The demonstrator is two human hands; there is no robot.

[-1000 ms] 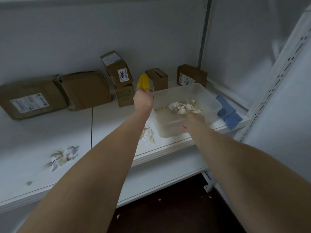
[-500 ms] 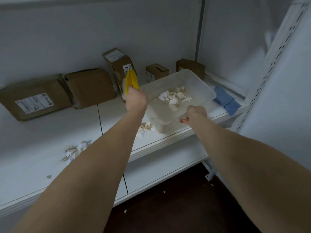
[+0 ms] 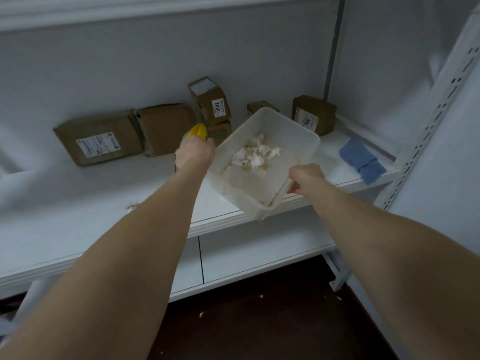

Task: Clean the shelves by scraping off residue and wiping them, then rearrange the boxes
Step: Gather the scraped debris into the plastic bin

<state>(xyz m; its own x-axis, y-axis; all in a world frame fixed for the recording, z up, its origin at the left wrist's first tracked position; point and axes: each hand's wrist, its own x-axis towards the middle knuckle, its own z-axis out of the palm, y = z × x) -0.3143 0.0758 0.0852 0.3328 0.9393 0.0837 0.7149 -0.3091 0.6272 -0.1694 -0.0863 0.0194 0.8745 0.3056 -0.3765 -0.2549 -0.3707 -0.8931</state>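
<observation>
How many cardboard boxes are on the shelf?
6: left box, second box beside it, tilted box on a small box, rear box behind the tub, right box. Others may be hidden.

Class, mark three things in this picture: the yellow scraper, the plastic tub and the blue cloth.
scraper (image 3: 198, 130): head view, on its exposed yellow end.
tub (image 3: 292, 131): head view, on its far inner wall.
cloth (image 3: 362, 158): head view, on the middle of its folds.
</observation>
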